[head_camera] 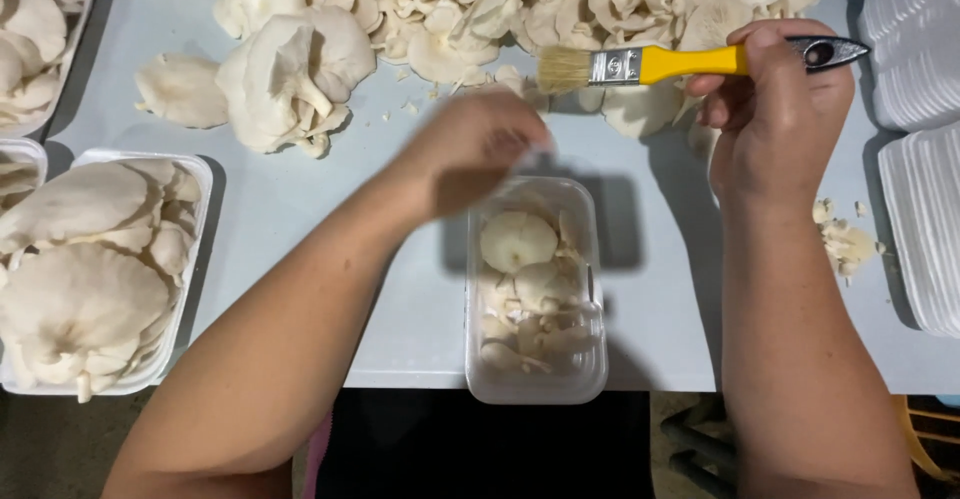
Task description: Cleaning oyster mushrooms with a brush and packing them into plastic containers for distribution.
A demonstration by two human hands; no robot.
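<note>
From the head view, my right hand (775, 109) sits in the upper right of the frame, fingers curled tight around the yellow handle of a paintbrush (660, 63). I hold it level, its pale bristles pointing left over the heap, probably so the brush stays out of the food while the other hand works. My left hand (470, 149) hovers in the middle of the frame, just above the far end of the clear plastic tray (535, 384); it is blurred, so I cannot tell whether its fingers are spread or pinching something. The tray lies at the lower centre, at the near edge of the pale blue surface (270, 229), close to me for easy filling. Inside lie oyster mushrooms (517, 241), cream-white, smooth-capped, with ribbed gills. A big loose pile of mushrooms (480, 9) runs along the top of the frame. A fuller white tray (195, 259) sits at lower left. Stacked white foam trays (915, 59) wait at the right edge, and crumbly trimmings (845, 244) lie beside my right forearm.
</note>
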